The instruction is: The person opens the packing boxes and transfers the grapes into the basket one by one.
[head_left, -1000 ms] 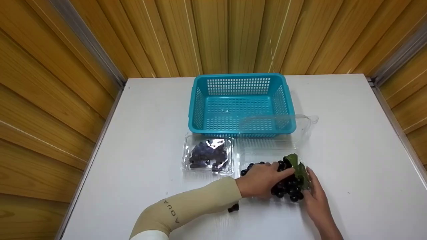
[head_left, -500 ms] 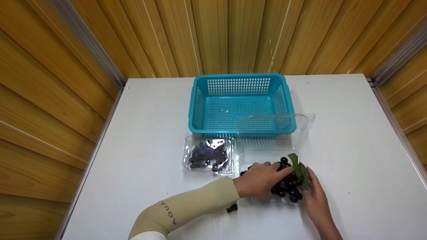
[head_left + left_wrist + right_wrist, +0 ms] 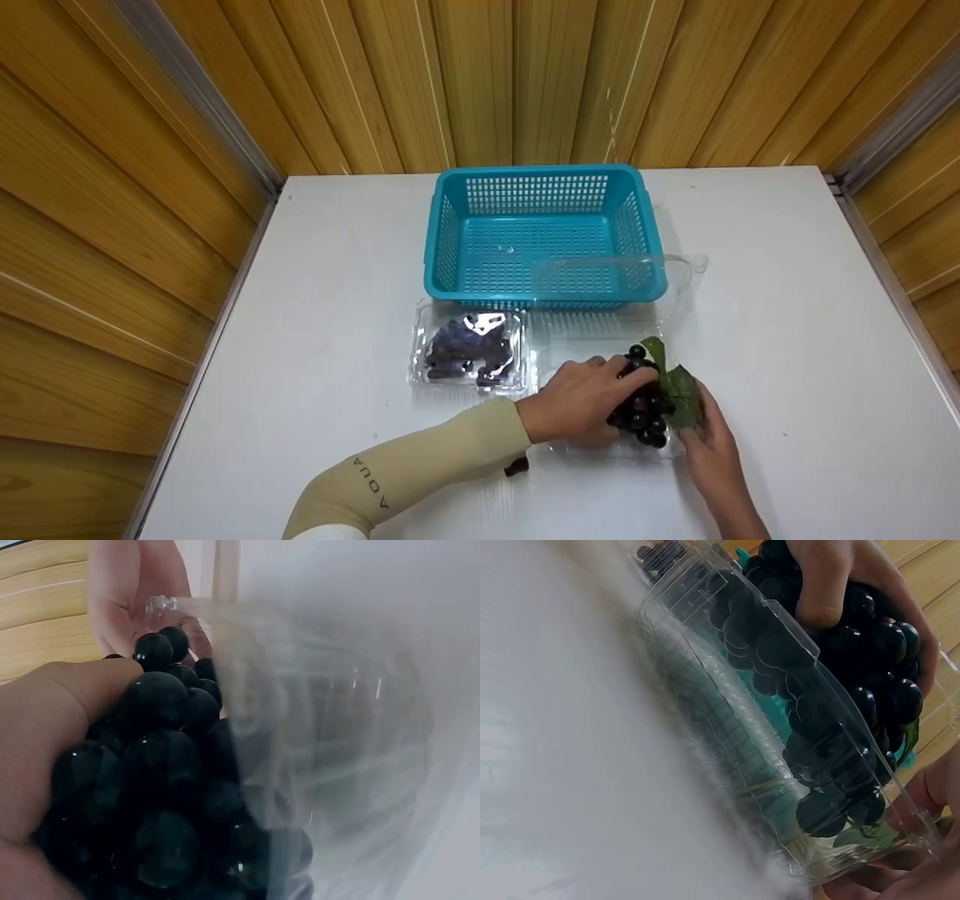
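Note:
My left hand (image 3: 581, 397) grips a bunch of dark grapes (image 3: 641, 416) over an open clear plastic clamshell box (image 3: 577, 451). Green leaves (image 3: 681, 394) stick out at the bunch's right end. In the right wrist view the grapes (image 3: 832, 742) lie partly behind the box's transparent wall (image 3: 757, 787), with the left thumb pressed on top. My right hand (image 3: 712, 457) pinches the box's right end, its thumb inside the wall and its fingers outside. The left wrist view shows round grapes (image 3: 161, 765) close up beside the left hand (image 3: 37, 742).
A second clear box (image 3: 469, 351) with dark grapes stands left of the open one. Behind both is a turquoise basket (image 3: 439, 232); the raised clear lid (image 3: 682, 289) overlaps its front corner. A small dark brown piece (image 3: 517, 466) shows below the left sleeve. Wooden panels enclose the white table.
My left hand and the grapes have shifted slightly left, and the leaves now show more. The right hand stays about where it was at the box's end.

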Demonstrator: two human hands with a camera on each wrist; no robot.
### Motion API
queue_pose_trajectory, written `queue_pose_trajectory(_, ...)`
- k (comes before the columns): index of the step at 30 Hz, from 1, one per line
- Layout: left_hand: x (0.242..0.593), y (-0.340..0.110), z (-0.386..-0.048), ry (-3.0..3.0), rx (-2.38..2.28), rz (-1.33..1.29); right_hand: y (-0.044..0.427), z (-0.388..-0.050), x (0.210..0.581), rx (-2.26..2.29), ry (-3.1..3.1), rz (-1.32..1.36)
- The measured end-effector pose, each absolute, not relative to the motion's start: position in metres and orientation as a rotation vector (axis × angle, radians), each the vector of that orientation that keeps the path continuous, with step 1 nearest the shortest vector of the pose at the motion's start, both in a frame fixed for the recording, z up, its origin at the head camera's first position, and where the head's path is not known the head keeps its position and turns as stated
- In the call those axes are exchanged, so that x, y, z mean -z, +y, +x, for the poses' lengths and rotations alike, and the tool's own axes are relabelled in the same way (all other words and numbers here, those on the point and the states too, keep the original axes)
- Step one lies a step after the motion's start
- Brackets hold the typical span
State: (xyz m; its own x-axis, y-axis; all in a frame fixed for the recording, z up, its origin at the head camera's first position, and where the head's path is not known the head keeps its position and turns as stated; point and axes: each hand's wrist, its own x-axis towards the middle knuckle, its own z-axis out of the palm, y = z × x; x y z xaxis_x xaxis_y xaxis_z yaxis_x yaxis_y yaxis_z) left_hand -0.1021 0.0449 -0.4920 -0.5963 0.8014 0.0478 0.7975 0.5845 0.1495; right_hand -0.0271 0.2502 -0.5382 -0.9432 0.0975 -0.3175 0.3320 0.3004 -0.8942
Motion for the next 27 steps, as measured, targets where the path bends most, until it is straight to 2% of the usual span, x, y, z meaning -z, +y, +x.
queue_pose_trajectory(27, 0.462, 0.033, -0.109, 2.848, -0.413, 1.354, 0.255, -0.023, 0.527, 1.702, 2.459, 0.365)
